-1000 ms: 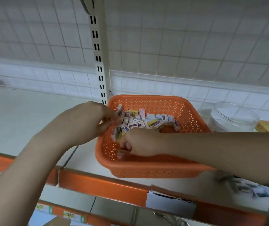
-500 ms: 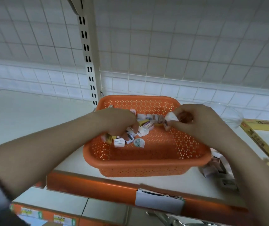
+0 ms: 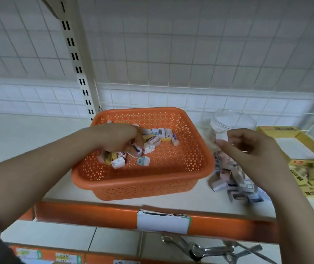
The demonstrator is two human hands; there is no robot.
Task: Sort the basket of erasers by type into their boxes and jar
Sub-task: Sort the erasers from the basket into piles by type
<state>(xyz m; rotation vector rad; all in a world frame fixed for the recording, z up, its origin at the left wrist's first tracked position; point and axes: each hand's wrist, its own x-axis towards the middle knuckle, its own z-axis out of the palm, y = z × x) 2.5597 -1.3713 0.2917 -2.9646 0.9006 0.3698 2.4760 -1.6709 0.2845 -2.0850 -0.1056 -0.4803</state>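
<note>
1. A white shelf [image 3: 28, 141] with an orange front edge is seen, backed by a wire grid [image 3: 190, 54] and a slotted upright [image 3: 76, 60].
2. An orange basket [image 3: 194, 149] is set on the shelf, with a loose heap of wrapped erasers [image 3: 153, 141] lying on its floor, toward the back left.
3. The left hand [image 3: 118, 138] is sunk into that heap, fingers curled down among the pieces; whether one is actually gripped cannot be told.
4. The right hand [image 3: 247, 147] is held clear of the basket, just right of its rim, and a small white eraser [image 3: 221, 135] is pinched between thumb and fingertips.
5. The step in hand is judged to be the carry-out: one piece is being taken to its place while the next is picked.
6. A clear jar [image 3: 232, 122] stands just behind the right hand; the piece appears closest to it, though which container is meant cannot be told.
7. A release over the right container is called for next, low enough that nothing bounces out.
8. A loose pile [image 3: 230, 178] of white-sleeved erasers lies on the shelf under the right wrist, and could be knocked.
9. Yellow boxes [image 3: 293, 147] are set at the far right, one holding yellow packets [image 3: 310, 178].
10. A paper label [image 3: 161, 221] is stuck on the shelf edge; metal hooks [image 3: 209, 250] hang below.
</note>
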